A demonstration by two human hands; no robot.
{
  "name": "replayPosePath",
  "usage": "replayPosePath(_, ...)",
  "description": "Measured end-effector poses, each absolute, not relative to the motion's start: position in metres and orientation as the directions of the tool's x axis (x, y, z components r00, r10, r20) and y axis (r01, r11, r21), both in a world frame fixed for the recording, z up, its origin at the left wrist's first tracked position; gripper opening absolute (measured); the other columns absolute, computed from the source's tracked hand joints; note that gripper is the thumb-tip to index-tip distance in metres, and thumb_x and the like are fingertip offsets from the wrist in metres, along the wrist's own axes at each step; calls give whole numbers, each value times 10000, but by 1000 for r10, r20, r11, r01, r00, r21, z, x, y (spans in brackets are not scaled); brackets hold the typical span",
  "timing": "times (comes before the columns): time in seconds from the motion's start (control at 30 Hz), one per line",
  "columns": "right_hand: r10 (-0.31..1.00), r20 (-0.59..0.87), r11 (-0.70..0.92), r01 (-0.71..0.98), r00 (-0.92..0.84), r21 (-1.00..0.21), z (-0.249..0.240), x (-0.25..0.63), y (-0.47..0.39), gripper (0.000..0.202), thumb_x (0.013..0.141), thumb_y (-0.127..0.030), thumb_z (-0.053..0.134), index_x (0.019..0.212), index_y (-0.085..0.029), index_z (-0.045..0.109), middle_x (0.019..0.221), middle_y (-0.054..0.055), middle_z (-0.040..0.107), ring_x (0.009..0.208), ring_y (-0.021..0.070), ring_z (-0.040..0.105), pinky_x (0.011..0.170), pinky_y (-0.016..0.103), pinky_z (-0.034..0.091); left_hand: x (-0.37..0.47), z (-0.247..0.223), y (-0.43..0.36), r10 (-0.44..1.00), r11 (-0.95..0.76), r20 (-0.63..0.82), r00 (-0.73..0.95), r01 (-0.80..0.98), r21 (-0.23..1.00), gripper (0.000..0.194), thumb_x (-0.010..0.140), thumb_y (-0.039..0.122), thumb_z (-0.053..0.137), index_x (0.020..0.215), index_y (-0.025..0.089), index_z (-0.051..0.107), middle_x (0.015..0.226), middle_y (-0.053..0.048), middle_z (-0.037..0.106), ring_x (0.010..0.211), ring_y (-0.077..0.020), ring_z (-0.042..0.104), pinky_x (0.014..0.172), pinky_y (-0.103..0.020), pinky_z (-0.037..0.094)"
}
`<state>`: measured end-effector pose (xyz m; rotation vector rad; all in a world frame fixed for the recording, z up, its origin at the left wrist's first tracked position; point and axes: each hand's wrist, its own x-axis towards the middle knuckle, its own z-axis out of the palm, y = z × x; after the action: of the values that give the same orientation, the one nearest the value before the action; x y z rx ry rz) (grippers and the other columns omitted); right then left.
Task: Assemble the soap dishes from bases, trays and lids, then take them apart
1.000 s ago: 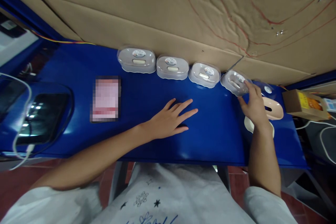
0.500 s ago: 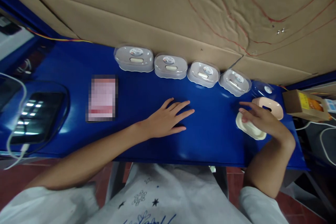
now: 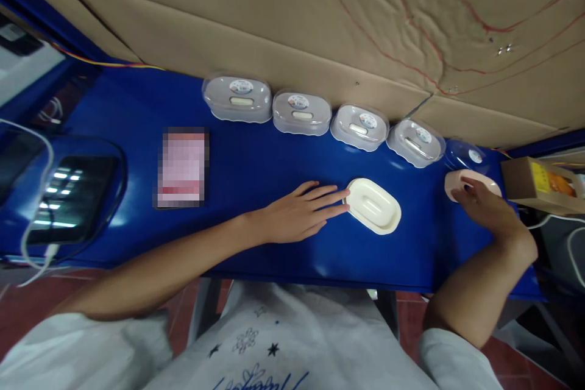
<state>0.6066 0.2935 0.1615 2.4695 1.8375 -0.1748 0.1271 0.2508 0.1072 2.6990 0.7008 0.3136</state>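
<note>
My left hand (image 3: 297, 214) lies low over the table, palm down with fingers stretched out. Its fingertips meet the left edge of a shallow cream oval tray (image 3: 372, 207), which has a raised oval rim in its middle. On the right, my right hand (image 3: 487, 207) reaches over a pale pink oval shell (image 3: 489, 184) with a slot in its top. Its thumb and fingers are bent together at that slot, gripping the shell, which rests on the table. Behind the shell is a clear lid (image 3: 467, 155) with a round label.
Several lidded oval boxes (image 3: 301, 114) line the back of the blue table (image 3: 256, 164) against a cardboard wall (image 3: 274, 24). A blurred-out pink panel (image 3: 183, 167) and a dark tablet (image 3: 70, 198) with cables are left. An open carton (image 3: 539, 186) stands at the right end.
The cream tray has gone from under my right hand to a place beside my left fingertips. My right hand has moved right, onto the pink shell.
</note>
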Motion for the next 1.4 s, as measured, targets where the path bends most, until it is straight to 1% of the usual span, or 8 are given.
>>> replayPosePath(0.23, 953, -293, -53, 912, -75, -406, 174, 561, 274, 710, 809, -716, 759, 1404, -348, 640, 1406, 112, 701, 1295, 389, 669, 1121, 539, 517, 126, 111, 251, 485, -854, 232, 843, 400, 333, 380, 1076, 288, 581, 1448, 240, 637, 1436, -119, 690, 1331, -291, 617, 1260, -532, 329)
replayPosePath(0.37, 963, -244, 34, 949, -115, -313, 169, 552, 275, 917, 675, -757, 842, 1482, -429, 555, 1602, 74, 494, 1501, 439, 474, 1268, 674, 344, 124, 110, 252, 514, -849, 278, 811, 437, 296, 482, 1053, 401, 659, 1488, 207, 593, 1453, -184, 641, 1346, -343, 595, 1227, -579, 347)
replayPosePath(0.5, 956, -279, -27, 927, -85, -375, 162, 551, 279, 935, 726, -705, 847, 1526, -396, 473, 1611, 91, 494, 1463, 433, 531, 1258, 659, 383, 124, 106, 254, 574, -804, 230, 786, 487, 341, 725, 1013, 461, 716, 1629, 211, 428, 1683, -239, 428, 1535, -398, 435, 1261, -621, 277)
replayPosePath(0.7, 898, -30, 352, 758, -439, -549, 174, 513, 271, 703, 875, -477, 805, 1473, -337, 464, 1579, 104, 531, 1503, 379, 514, 1262, 615, 408, 125, 103, 257, 625, -743, 178, 760, 509, 433, 699, 1063, 421, 612, 1667, 192, 345, 1543, -197, 596, 1442, -360, 532, 1273, -612, 236)
replayPosePath(0.83, 740, -73, 530, 646, -669, -548, 177, 465, 256, 754, 905, -303, 762, 1564, -357, 401, 1701, 96, 447, 1622, 355, 367, 1282, 612, 375, 125, 100, 258, 635, -726, 192, 748, 493, 479, 885, 1018, 509, 679, 1712, 197, 228, 1615, -213, 530, 1470, -392, 506, 1265, -628, 228)
replayPosePath(1.23, 657, -108, 643, 629, -746, -438, 151, 409, 238, 752, 877, -195, 725, 1574, -265, 454, 1819, 157, 203, 1674, 384, 233, 1273, 669, 349, 125, 100, 258, 596, -744, 189, 780, 447, 496, 873, 1000, 466, 684, 1715, 219, 249, 1697, -235, 422, 1541, -406, 436, 1275, -663, 202)
replayPosePath(1.33, 626, -70, 651, 570, -777, -502, 152, 417, 244, 681, 930, -288, 751, 1562, -288, 500, 1792, 138, 303, 1650, 364, 309, 1266, 621, 391, 124, 102, 258, 581, -746, 188, 792, 425, 513, 896, 975, 590, 709, 1686, 215, 314, 1656, -235, 472, 1513, -420, 464, 1278, -679, 195)
replayPosePath(1.4, 658, 23, 631, 536, -752, -561, 154, 438, 259, 509, 976, -370, 729, 1465, -305, 605, 1645, 115, 549, 1520, 321, 530, 1196, 526, 493, 124, 104, 258, 580, -752, 187, 793, 432, 498, 820, 984, 593, 710, 1634, 201, 400, 1594, -227, 535, 1461, -409, 515, 1271, -668, 219)
